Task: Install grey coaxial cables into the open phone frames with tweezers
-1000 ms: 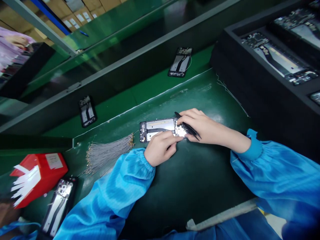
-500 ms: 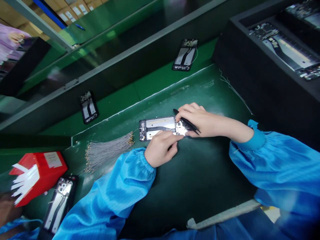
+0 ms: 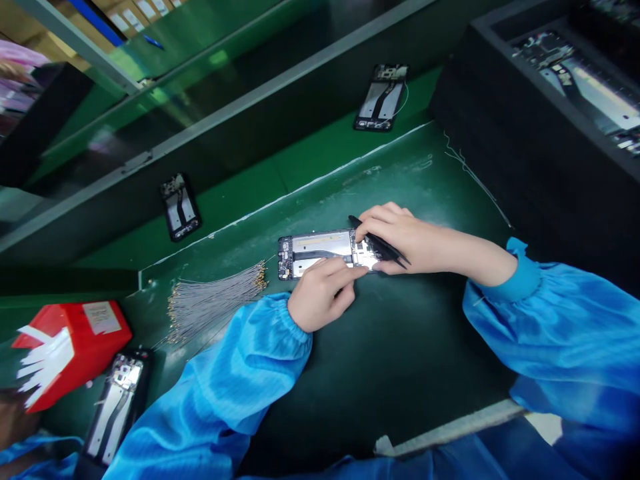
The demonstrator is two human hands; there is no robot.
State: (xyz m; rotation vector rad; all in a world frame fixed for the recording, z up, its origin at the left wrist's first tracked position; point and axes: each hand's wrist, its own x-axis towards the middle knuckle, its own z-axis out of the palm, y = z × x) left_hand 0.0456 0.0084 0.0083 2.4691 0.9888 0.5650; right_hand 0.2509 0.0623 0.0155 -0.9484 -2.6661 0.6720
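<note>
On the green bench point(image 3: 400, 347) | left hand point(image 3: 324, 293) half-curled, index still pressing opened phone point(image 3: 323, 245) between both hands | right hand point(image 3: 400, 233) clasps black tweezers point(image 3: 379, 245), partly hiding phone's right end | black tray point(image 3: 500, 107) more cut off than before

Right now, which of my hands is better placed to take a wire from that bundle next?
Left, I'd say. Your left hand is nearer the wire bundle and holds no tool. Your right hand is farther off, holding the black tweezers.
</note>
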